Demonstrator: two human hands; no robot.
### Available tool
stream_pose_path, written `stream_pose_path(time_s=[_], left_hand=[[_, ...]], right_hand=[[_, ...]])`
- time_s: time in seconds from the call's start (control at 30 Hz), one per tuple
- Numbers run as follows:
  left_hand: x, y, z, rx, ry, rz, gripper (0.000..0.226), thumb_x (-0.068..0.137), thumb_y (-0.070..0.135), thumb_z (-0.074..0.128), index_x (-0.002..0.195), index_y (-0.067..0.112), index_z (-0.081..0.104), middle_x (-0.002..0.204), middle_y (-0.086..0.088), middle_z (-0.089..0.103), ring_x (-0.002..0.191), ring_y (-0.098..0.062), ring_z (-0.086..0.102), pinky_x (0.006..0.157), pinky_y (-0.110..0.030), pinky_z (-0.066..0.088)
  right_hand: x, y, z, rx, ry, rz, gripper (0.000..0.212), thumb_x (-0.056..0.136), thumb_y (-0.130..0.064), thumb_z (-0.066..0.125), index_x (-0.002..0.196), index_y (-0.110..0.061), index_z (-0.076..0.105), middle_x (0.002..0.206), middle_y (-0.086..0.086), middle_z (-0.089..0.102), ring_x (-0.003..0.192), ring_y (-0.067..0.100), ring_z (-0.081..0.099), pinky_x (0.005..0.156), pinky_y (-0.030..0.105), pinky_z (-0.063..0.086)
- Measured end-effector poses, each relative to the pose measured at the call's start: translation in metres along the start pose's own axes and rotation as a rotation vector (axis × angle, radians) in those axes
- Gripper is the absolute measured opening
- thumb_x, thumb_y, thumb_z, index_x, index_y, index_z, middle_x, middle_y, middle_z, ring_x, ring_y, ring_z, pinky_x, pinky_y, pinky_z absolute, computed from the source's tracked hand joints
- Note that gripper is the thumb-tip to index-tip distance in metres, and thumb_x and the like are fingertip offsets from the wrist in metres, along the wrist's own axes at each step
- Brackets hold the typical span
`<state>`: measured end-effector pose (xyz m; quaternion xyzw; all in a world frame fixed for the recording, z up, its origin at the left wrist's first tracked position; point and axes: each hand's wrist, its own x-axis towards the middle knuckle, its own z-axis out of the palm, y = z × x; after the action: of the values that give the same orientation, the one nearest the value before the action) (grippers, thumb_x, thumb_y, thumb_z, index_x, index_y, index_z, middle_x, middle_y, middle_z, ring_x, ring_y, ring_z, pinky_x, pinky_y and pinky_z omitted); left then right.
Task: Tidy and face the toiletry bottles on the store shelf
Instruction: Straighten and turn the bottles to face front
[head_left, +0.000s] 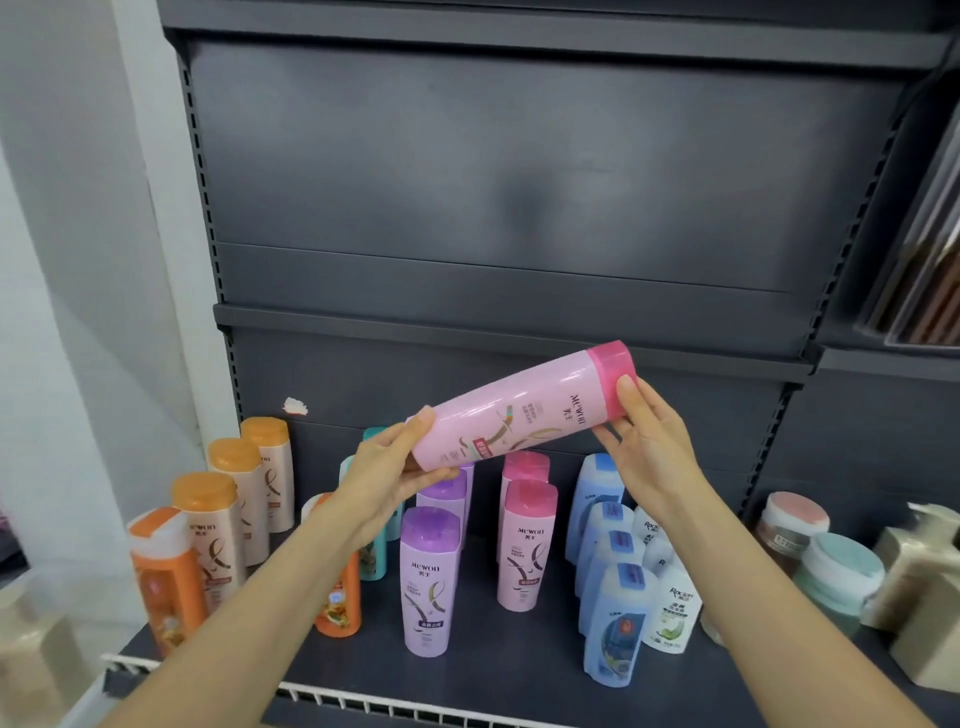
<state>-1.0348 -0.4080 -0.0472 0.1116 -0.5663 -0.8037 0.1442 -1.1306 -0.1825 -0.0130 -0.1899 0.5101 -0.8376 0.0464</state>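
Dark shelf unit (519, 649), its front edge cut off at 6 o'clock. Rows of upright bottles stand on it; the teal row (371, 558) is largely hidden behind the left forearm. Pink bottle (524, 410) held in the air above the rows, long axis near horizontal, pink cap toward 2 o'clock, label facing the camera. Left hand (387, 475) grips its base; right hand (647, 436) grips just below the cap.

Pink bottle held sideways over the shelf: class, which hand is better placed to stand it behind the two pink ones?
Probably the right hand. It grips the pink bottle at the cap end, nearer the pink row, so it can tip the bottle upright. The left hand holds the base.
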Motion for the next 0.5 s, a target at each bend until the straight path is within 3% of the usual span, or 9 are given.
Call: stream_pose_path(time_s=[0.17,0.3,0.4,0.5], left_hand=[[0.008,-0.010,0.003,0.053,-0.024,-0.159,0.034,0.093,0.035,0.052,0.107,0.005,0.058,0.104,-0.023,0.066,0.096,-0.036,0.067,0.077,-0.032,0.057],[0.015,-0.030,0.005,0.238,-0.035,-0.175,0.036,0.096,0.024,0.052,0.121,-0.001,0.052,0.110,-0.020,0.064,0.094,-0.030,0.067,0.075,-0.028,0.058],[0.022,-0.047,-0.004,0.664,0.001,-0.034,0.040,0.093,0.023,0.057,0.129,0.008,0.046,0.108,-0.013,0.064,0.092,-0.023,0.064,0.077,-0.026,0.055],[0.027,-0.057,-0.018,1.154,-0.039,0.209,0.044,0.093,0.024,0.056,0.134,0.017,0.042,0.123,-0.008,0.057,0.106,-0.022,0.057,0.088,-0.029,0.048]], right_hand=[[0.002,-0.008,0.008,-0.225,0.090,-0.083,0.029,0.085,-0.020,0.066,0.111,-0.009,0.065,0.105,0.009,0.069,0.095,0.019,0.067,0.077,0.028,0.058],[0.006,-0.008,0.018,-0.406,0.119,-0.155,0.021,0.080,-0.021,0.072,0.100,-0.016,0.068,0.095,0.000,0.071,0.092,0.016,0.068,0.075,0.030,0.059],[0.009,0.002,0.015,-0.609,0.124,-0.183,0.025,0.074,-0.030,0.077,0.097,-0.022,0.069,0.092,-0.004,0.071,0.090,0.016,0.067,0.082,0.039,0.056],[0.005,0.018,0.011,-0.786,0.103,-0.176,0.025,0.073,-0.031,0.078,0.094,-0.025,0.065,0.087,-0.011,0.066,0.082,0.006,0.062,0.077,0.025,0.052]])
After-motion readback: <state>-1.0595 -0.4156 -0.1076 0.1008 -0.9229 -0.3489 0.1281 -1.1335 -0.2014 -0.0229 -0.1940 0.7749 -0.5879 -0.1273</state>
